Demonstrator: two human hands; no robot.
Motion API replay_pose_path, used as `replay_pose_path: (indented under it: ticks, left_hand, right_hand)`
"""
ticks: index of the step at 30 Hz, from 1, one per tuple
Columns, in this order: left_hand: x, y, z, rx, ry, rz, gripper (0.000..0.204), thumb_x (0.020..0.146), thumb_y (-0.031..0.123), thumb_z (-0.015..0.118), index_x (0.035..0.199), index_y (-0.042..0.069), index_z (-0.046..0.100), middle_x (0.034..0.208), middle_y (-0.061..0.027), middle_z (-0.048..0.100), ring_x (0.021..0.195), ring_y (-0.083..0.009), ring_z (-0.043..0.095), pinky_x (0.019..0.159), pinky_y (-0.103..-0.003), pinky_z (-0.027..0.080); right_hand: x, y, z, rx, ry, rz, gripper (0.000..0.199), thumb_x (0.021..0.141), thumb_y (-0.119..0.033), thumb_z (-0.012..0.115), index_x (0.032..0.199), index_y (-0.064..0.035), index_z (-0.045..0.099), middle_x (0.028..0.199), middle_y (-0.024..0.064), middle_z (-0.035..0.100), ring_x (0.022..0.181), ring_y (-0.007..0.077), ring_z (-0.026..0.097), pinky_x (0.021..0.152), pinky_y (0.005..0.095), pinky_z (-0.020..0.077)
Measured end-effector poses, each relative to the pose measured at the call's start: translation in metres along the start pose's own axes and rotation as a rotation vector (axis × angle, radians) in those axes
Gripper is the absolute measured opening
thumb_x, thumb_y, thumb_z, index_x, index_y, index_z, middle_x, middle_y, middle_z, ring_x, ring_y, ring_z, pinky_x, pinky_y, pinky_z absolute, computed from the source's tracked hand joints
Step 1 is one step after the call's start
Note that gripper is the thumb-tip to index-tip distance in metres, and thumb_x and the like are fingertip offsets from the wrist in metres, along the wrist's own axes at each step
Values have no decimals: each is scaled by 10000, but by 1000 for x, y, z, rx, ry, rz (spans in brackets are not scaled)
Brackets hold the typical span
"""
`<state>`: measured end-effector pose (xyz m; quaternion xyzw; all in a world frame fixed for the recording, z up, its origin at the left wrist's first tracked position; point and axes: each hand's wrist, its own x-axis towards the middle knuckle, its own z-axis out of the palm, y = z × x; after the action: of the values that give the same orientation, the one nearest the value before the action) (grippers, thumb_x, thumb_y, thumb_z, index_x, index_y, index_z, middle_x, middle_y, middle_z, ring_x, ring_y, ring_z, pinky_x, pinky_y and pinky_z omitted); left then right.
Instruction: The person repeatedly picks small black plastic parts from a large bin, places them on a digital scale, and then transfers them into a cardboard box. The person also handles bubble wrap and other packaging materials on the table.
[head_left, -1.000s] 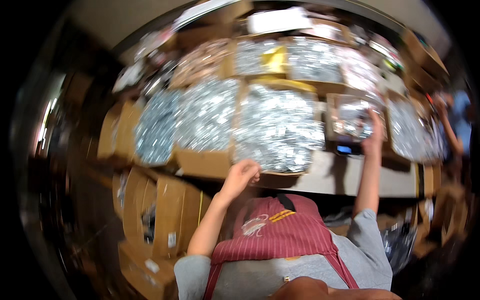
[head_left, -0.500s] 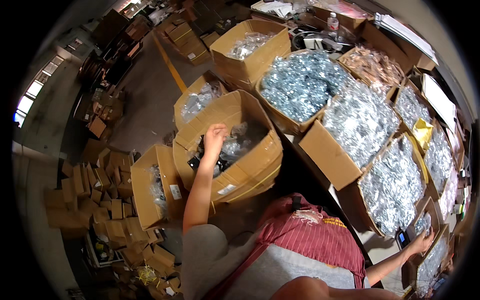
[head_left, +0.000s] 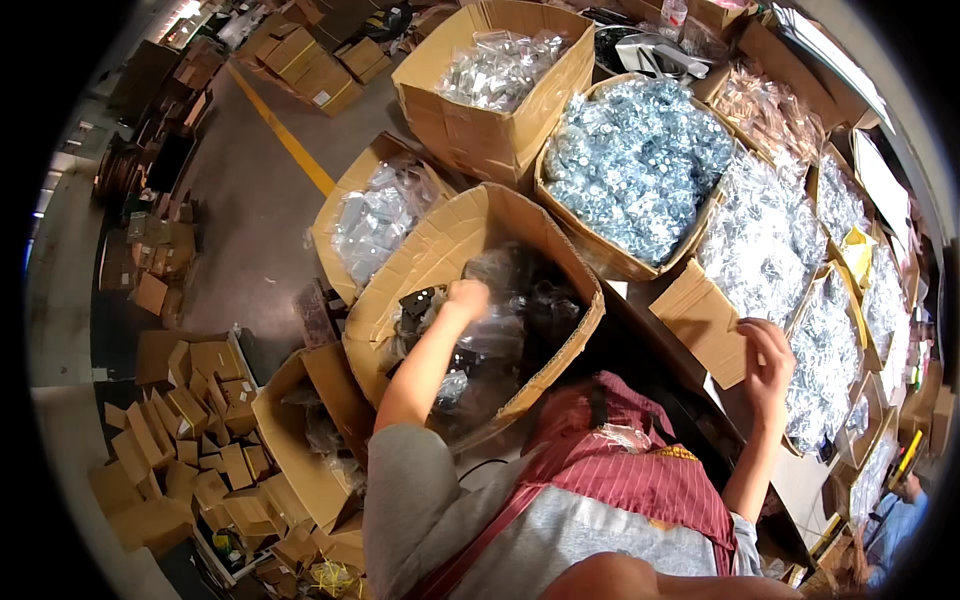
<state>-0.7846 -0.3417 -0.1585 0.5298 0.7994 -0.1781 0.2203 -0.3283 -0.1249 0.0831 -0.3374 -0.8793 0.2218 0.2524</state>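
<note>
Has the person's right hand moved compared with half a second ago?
Yes. The right hand was low by a small dark device at the far end of the boxes; now it rests on the flap of the cardboard box of silvery bagged parts, nearer the body.

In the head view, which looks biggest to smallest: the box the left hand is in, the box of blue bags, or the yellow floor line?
1. Left hand's box
2. Blue-bag box, close behind; the fisheye makes this unsure
3. Yellow line

Yellow floor line (head_left: 285, 135) at eleven o'clock. Small folded cartons (head_left: 190, 420) heaped at eight. Open carton of bagged blue-silver hardware (head_left: 640, 165) at one.
</note>
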Motion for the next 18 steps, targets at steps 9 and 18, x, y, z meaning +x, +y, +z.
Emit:
replay_pose_path:
  ticks: [9, 18]
  left_hand:
    - [-131, 10, -106, -1231, 246, 87, 296, 931, 214, 676, 1118, -10, 623, 1017, -109, 708, 900, -211, 681, 820, -345, 528]
    - [-214, 135, -109, -1974, 422, 51, 273, 1043, 236, 504, 1037, -9, 626, 913, 7, 618, 833, -59, 536, 737, -240, 458]
  right_hand:
    - [50, -93, 65, 406, -318, -222, 276, 860, 30, 582, 1121, -13, 661, 1215, 167, 633, 1116, 298, 625, 916, 359, 504]
    - [61, -150, 120, 538, -571, -736, 613, 843, -281, 732, 1321, 33, 511, 1227, 212, 580, 1168, 392, 546, 1016, 445, 431]
